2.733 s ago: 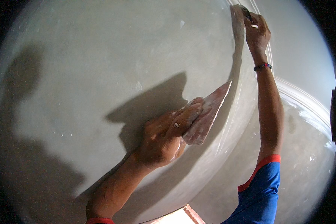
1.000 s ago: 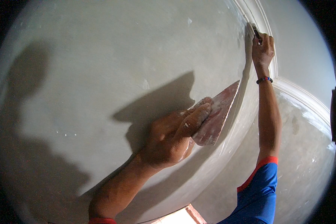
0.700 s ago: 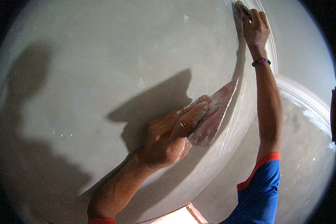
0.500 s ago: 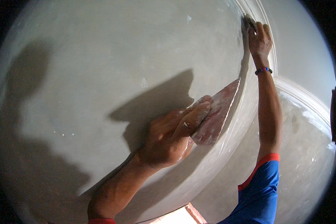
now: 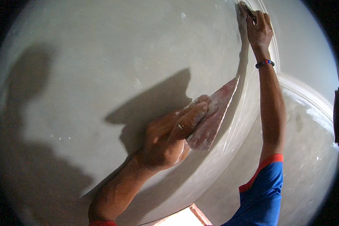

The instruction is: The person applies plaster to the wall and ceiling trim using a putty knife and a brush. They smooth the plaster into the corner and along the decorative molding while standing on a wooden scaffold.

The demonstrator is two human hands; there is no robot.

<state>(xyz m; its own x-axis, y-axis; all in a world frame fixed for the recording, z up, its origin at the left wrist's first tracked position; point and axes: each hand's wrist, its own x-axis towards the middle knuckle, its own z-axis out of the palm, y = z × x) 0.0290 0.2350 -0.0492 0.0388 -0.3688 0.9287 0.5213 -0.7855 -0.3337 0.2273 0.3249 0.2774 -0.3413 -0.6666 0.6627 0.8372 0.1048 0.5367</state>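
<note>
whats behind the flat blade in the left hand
Grey wall shows around the blade, with a dark shadow to its left. The patch directly behind the blade and left hand is covered.

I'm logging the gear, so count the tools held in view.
2: a flat, smeared blade in the left hand, and a small dark tool, partly covered by the right hand, up beside the white moulding. Others could be hidden.

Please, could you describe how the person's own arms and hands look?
The left hand is bare, with whitish smears. A red sleeve edge shows below. The right hand is also bare, with a dark bracelet and a short blue sleeve trimmed red.
</note>
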